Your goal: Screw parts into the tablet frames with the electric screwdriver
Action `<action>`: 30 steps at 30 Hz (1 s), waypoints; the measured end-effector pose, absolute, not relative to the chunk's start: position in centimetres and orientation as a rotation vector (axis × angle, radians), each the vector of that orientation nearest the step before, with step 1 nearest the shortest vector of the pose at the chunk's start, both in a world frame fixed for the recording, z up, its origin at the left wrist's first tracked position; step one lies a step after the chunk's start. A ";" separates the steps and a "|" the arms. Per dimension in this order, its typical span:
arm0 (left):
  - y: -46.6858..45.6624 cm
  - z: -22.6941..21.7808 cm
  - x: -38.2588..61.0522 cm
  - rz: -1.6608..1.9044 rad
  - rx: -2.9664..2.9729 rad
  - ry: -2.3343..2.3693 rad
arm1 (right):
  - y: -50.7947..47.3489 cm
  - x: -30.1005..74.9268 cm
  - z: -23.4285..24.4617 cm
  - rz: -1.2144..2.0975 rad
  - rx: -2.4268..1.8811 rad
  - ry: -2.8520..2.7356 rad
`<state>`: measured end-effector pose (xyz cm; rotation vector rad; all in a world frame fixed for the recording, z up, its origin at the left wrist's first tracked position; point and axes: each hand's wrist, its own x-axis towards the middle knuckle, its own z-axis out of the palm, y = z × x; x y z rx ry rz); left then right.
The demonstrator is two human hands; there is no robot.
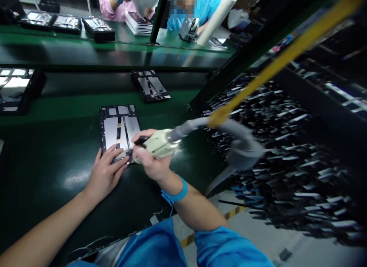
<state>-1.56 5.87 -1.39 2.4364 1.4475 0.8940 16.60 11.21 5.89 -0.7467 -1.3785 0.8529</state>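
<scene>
An opened tablet (130, 121) lies on the green bench, its silver inner plates and dark ribbon strips showing. Across its lower end rests my left hand (107, 169), fingers stretched out and reaching the bottom edge. My right hand (151, 161) is wrapped around a pale electric screwdriver (159, 144), which is tilted over the tablet's lower right corner. The screwdriver's tip is hidden behind my fingers. From its rear end runs a thick grey cord (190, 127), with a yellow strap (258, 83) above.
Another opened tablet (150, 87) lies beyond mine, and stacked ones (17, 91) sit at left. More dark units (99, 28) line the raised green shelf (120, 54). Two people work behind it. A rack packed with dark and silver pieces (275, 144) fills the right side.
</scene>
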 end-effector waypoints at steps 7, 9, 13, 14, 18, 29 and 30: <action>5.8 -1.1 -1.3 0.883 2.429 1.476 | 16.3 20.7 5.4 0.573 -0.946 -1.147; 5.8 -1.0 -1.3 0.883 2.434 1.477 | 16.9 21.0 4.7 0.583 -0.983 -1.144; 5.8 -1.1 -1.3 0.884 2.440 1.476 | 17.3 21.1 3.8 0.577 -1.008 -1.148; 5.8 -1.1 -1.3 0.882 2.443 1.474 | 17.3 21.1 3.8 0.573 -1.009 -1.143; 5.8 -1.1 -1.3 0.884 2.451 1.470 | 17.5 21.3 3.6 0.573 -0.998 -1.127; 5.8 -1.1 -1.3 0.883 2.438 1.468 | 17.4 21.4 3.4 0.578 -1.021 -1.135; 5.8 -1.1 -1.3 0.879 2.436 1.470 | 17.5 21.4 3.4 0.575 -1.028 -1.136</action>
